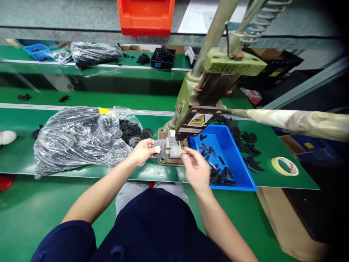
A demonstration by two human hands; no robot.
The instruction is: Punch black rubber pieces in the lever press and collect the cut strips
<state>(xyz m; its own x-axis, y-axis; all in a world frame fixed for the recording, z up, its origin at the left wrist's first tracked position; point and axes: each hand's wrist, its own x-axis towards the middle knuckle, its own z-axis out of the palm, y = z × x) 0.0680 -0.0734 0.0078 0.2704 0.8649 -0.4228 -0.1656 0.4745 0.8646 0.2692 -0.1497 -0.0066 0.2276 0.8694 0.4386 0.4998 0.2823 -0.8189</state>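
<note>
My left hand (143, 151) pinches a dark curved rubber piece (160, 149) and holds it against the metal fixture (173, 149) at the base of the green hand press (207, 91). A white finger cot covers the thumb tip. My right hand (196, 169) hovers just right of the fixture, fingers drawn together in a pinch on something too small to make out. It is above the left edge of a blue tray (240, 171) that holds several small black clips.
A clear plastic bag (76, 138) of black curved parts lies to the left, with loose ones spilling out. More black parts (247, 140) lie right of the tray. A tape roll (285, 166) sits far right. The press lever (300, 122) sticks out rightward. An orange bin (145, 16) hangs above.
</note>
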